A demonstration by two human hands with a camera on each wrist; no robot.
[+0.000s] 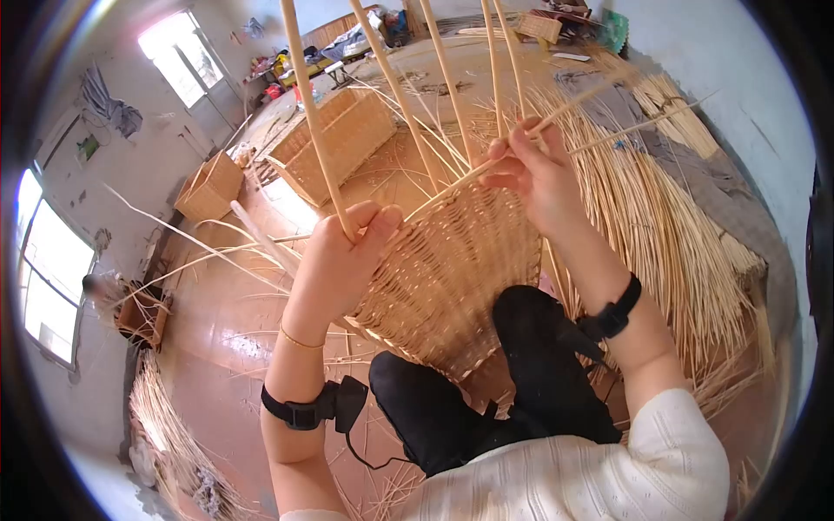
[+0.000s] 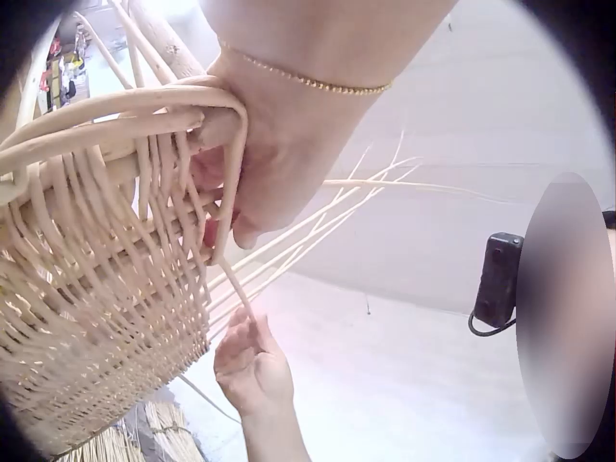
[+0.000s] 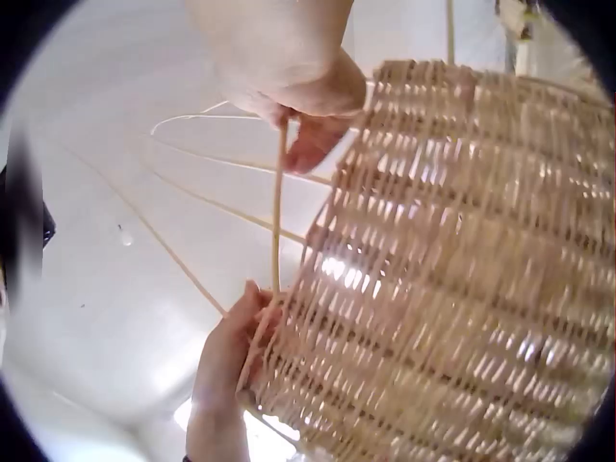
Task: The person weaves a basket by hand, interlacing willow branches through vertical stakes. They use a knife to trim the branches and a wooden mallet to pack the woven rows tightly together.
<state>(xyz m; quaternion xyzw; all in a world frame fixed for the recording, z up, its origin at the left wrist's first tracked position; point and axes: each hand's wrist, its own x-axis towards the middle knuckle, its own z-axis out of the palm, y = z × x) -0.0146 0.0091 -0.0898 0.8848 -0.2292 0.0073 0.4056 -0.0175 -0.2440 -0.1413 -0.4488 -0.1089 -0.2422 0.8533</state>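
Observation:
A woven wicker basket (image 1: 460, 269) is held tilted over the person's knees, with several thick upright rods (image 1: 447, 82) rising along its far side. At the basket's left corner, the left hand (image 1: 339, 260) grips the rim; the left wrist view shows its fingers (image 2: 208, 171) behind the corner. Between thumb and fingers, the right hand (image 1: 540, 178) pinches a long pale wicker strand (image 3: 277, 212). That strand runs taut from the rim near the left hand to the right hand. Loose strand ends (image 1: 647, 113) stick out past the right hand.
A large bundle of wicker rods (image 1: 669, 234) lies on the right. Two rectangular wicker baskets (image 1: 334, 143) stand on the floor ahead. Another rod bundle (image 1: 178, 434) is at lower left, and loose strands stretch leftward from the work. Black-clad knees (image 1: 547, 347) are under the basket.

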